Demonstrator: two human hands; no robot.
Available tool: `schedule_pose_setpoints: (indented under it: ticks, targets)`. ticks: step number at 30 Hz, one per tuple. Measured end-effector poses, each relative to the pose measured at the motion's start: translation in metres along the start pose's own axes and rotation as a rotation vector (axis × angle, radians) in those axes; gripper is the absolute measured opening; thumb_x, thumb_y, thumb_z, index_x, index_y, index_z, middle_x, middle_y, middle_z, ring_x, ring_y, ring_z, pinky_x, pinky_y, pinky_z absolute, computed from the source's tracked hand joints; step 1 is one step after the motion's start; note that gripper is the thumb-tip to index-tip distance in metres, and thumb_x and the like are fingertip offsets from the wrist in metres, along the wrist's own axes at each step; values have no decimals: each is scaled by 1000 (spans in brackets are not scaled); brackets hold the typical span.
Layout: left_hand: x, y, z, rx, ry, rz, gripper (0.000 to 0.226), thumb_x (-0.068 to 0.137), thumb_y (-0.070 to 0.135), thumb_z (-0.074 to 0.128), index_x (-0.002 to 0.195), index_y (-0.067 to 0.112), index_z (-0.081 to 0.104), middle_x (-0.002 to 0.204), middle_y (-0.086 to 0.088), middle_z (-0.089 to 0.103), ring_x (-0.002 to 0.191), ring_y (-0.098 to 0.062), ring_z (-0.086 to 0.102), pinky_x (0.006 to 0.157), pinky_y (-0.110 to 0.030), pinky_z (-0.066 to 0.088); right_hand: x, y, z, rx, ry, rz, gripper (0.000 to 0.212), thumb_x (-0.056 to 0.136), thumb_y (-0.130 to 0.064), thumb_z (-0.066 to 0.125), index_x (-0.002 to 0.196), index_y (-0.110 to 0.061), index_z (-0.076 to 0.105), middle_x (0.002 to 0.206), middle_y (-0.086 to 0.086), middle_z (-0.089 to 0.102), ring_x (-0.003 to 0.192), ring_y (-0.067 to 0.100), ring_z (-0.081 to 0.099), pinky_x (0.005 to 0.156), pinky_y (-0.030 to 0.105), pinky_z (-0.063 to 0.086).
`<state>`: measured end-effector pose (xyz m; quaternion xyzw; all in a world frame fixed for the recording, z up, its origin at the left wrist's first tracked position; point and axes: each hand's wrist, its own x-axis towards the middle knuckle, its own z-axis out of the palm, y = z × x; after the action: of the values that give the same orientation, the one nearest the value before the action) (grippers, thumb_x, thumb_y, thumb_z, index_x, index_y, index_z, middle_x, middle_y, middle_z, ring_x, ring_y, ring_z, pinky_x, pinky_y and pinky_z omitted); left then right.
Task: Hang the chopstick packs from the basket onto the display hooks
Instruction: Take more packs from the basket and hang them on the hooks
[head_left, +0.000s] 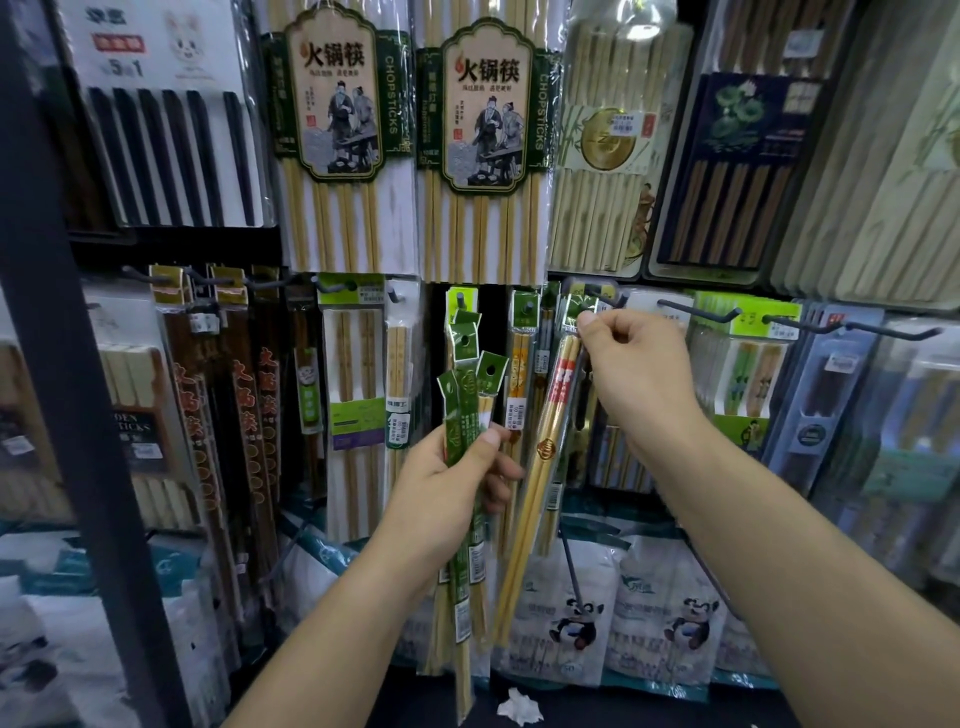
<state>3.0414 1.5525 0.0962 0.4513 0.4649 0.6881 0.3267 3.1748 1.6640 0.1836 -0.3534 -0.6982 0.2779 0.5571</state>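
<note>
Head view | left hand (441, 488) gripped chopstick bundle (458, 415), three green headers counted | right hand (634, 374) pinched one red-tipped pack (550, 431) at hook (605, 299).

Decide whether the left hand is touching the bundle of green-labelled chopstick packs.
Touching: head view shows the left hand gripping the green-labelled chopstick packs, thumb across them.

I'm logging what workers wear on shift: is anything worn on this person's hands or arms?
No. The left hand and right hand are bare: no gloves, rings, watch or bracelets show. The left forearm and right forearm are uncovered, with no sleeves in view.
</note>
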Motion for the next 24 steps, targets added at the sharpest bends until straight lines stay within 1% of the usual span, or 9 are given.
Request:
schedule_pose_setpoints:
  ticks: [3,7,10,13,15,18,20,22,24]
  targets:
    - [1,0,0,-2,7,9,17,106,18,53,106,10,68,74,0,73,63,-12,62,58,-25,55,2,1,-1,18,9,-6,42,102,-31,58,76,2,61,59,7,57,52,7,57,87,28,48]
    - [-1,1,2,-5,-14,20,16,106,17,52,111,14,67,75,-2,74,61,-12,61,57,-25,55,3,6,-2,-11,16,15,46,98,-31,63,62,-5,56,46,-8,50,76,2,69,96,33,47]
    - [-1,1,4,-3,-33,34,12,108,17,50,116,13,58,85,-8,78,63,-14,64,57,-26,55,3,11,-4,-41,54,4,42,95,-36,67,60,-14,59,43,-12,48,52,0,57,85,30,50]
    - [-2,0,5,6,-44,56,9,108,17,50,116,14,52,92,-9,78,67,-15,66,59,-26,55,-1,12,-5,-35,116,-2,34,92,-39,70,70,-14,63,50,-11,53,50,-3,51,67,26,45]
    - [-2,1,6,13,-45,68,9,107,16,52,114,12,54,91,-5,78,68,-15,66,60,-26,56,-10,9,-4,-7,137,-19,29,92,-39,71,75,-16,62,57,-10,54,52,-3,50,61,24,42]
    - [-3,1,9,23,-42,87,11,106,17,54,111,9,59,84,2,75,68,-11,65,62,-23,55,-30,2,2,92,-17,-57,24,94,-37,68,75,-22,68,62,-11,59,58,-3,52,58,15,45]
    - [-4,1,12,2,-51,96,11,105,17,55,111,9,59,81,3,73,67,-10,65,62,-22,55,-42,-1,8,165,-157,-74,29,97,-31,67,69,-23,66,57,-14,54,55,-1,49,54,11,43]
    - [-5,2,16,-39,-48,91,11,105,15,55,112,9,60,80,1,73,68,-12,67,63,-24,56,-47,-1,12,191,-189,-71,33,98,-23,66,65,-21,62,54,-14,47,50,1,43,49,11,40]
    - [-4,1,17,-88,-21,61,10,103,18,58,110,14,64,86,-3,75,77,-17,72,70,-28,59,-45,-1,11,178,-147,-49,31,98,-23,65,68,-15,64,55,-10,48,51,2,43,51,13,40]
